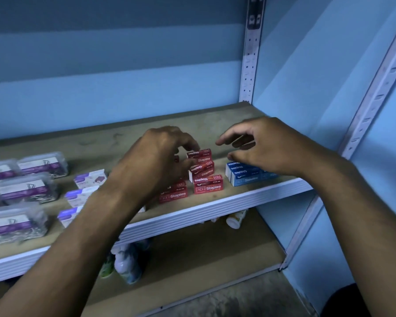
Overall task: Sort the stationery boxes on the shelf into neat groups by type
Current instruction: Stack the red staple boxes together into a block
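Note:
Several red staples boxes (207, 184) stand in rows near the front of the brown shelf (82, 143). My left hand (153, 161) curls over them, its fingertips touching the rearmost red box (199, 154); part of the red group is hidden behind it. To the right, blue staples boxes (242, 173) sit side by side. My right hand (261, 147) hovers over them with fingers spread, the thumb resting on their top. White and purple small boxes (89, 178) lie further left, and clear boxes of binder clips (25, 188) fill the far left.
A white slotted metal upright (249, 65) stands at the shelf's back right corner, another (375, 92) at the front right. The shelf's white front lip (215, 209) runs below the boxes. Bottles (126, 261) and a small container (234, 219) lie on the lower shelf.

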Action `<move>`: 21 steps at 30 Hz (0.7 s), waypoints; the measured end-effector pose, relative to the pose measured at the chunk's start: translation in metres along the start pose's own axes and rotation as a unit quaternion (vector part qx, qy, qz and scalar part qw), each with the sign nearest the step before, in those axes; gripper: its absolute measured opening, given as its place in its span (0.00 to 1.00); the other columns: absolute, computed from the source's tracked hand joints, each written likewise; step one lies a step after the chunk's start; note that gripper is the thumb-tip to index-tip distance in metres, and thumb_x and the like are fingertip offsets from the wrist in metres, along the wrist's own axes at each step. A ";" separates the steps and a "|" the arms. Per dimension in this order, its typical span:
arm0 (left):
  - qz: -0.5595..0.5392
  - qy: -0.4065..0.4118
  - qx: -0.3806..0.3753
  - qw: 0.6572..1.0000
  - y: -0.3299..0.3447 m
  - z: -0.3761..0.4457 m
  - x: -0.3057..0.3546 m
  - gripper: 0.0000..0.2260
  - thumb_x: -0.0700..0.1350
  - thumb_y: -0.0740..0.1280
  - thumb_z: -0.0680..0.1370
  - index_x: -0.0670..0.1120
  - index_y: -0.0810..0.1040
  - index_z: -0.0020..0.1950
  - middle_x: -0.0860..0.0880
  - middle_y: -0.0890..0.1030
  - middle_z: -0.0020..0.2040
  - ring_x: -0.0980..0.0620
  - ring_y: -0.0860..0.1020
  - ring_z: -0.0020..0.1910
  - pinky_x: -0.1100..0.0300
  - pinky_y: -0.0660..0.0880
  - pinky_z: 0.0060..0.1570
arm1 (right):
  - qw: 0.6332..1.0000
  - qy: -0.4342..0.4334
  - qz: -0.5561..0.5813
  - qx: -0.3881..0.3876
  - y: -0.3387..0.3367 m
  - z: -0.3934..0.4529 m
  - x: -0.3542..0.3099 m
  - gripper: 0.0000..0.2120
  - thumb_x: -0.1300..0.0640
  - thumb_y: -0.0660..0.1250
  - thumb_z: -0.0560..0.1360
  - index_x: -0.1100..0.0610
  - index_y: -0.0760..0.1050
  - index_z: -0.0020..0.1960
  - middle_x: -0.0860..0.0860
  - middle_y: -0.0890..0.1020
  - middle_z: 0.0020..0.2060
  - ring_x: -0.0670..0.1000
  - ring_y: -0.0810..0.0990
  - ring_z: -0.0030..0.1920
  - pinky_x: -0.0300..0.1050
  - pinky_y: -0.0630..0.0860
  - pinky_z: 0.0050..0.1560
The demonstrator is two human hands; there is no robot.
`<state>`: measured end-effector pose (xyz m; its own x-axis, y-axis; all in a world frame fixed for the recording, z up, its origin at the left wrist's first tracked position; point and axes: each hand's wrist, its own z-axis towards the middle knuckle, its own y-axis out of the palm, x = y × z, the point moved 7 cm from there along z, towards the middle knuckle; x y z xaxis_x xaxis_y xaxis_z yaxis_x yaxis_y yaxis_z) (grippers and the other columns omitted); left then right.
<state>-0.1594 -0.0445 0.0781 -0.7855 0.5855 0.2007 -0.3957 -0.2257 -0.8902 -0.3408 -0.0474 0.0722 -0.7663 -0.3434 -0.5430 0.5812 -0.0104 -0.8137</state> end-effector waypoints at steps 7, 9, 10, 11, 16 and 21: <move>-0.016 -0.014 -0.064 0.998 0.004 -0.017 -0.028 0.11 0.48 0.74 0.73 0.54 0.83 0.56 0.56 0.83 0.51 0.59 0.79 0.46 0.56 0.80 0.48 | 0.999 -0.028 0.016 -0.028 0.028 0.020 -0.025 0.15 0.62 0.73 0.75 0.46 0.84 0.57 0.41 0.85 0.50 0.37 0.81 0.49 0.35 0.78 0.53; -0.018 -0.011 -0.077 0.997 0.007 -0.018 -0.030 0.12 0.48 0.74 0.73 0.53 0.83 0.57 0.56 0.83 0.51 0.59 0.79 0.46 0.57 0.79 0.49 | 0.999 -0.029 0.008 -0.041 0.034 0.023 -0.028 0.14 0.62 0.74 0.74 0.46 0.85 0.56 0.41 0.85 0.50 0.38 0.81 0.50 0.36 0.79 0.53; -0.018 -0.010 -0.081 0.997 0.009 -0.018 -0.030 0.13 0.48 0.74 0.73 0.53 0.83 0.57 0.55 0.83 0.52 0.59 0.79 0.46 0.57 0.79 0.50 | 0.998 -0.028 0.001 -0.048 0.036 0.025 -0.029 0.14 0.62 0.74 0.74 0.46 0.85 0.55 0.40 0.85 0.51 0.38 0.81 0.50 0.36 0.79 0.53; -0.019 -0.010 -0.082 0.996 0.009 -0.018 -0.030 0.13 0.48 0.74 0.74 0.53 0.83 0.58 0.55 0.83 0.52 0.59 0.78 0.46 0.59 0.78 0.50 | 0.998 -0.027 -0.006 -0.053 0.038 0.026 -0.029 0.14 0.62 0.74 0.74 0.46 0.85 0.55 0.40 0.85 0.51 0.38 0.81 0.50 0.35 0.78 0.51; -0.029 -0.018 -0.080 0.996 0.009 -0.017 -0.031 0.13 0.46 0.74 0.74 0.53 0.83 0.58 0.55 0.84 0.53 0.58 0.80 0.47 0.59 0.78 0.50 | 0.997 -0.018 -0.017 -0.067 0.045 0.028 -0.026 0.13 0.60 0.75 0.73 0.46 0.86 0.54 0.39 0.85 0.50 0.37 0.80 0.47 0.29 0.76 0.44; -0.030 -0.021 -0.088 0.995 0.011 -0.016 -0.030 0.13 0.44 0.72 0.75 0.53 0.83 0.59 0.55 0.84 0.54 0.58 0.81 0.48 0.58 0.80 0.50 | 0.997 -0.014 -0.019 -0.069 0.046 0.027 -0.024 0.13 0.59 0.76 0.73 0.46 0.85 0.54 0.38 0.84 0.49 0.36 0.80 0.46 0.25 0.74 0.38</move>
<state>-0.1327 -0.0523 0.0560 -0.7835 0.5594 0.2704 -0.3568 -0.0488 -0.9329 -0.2887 -0.0646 0.0534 -0.7780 -0.3708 -0.5072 0.5075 0.1051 -0.8552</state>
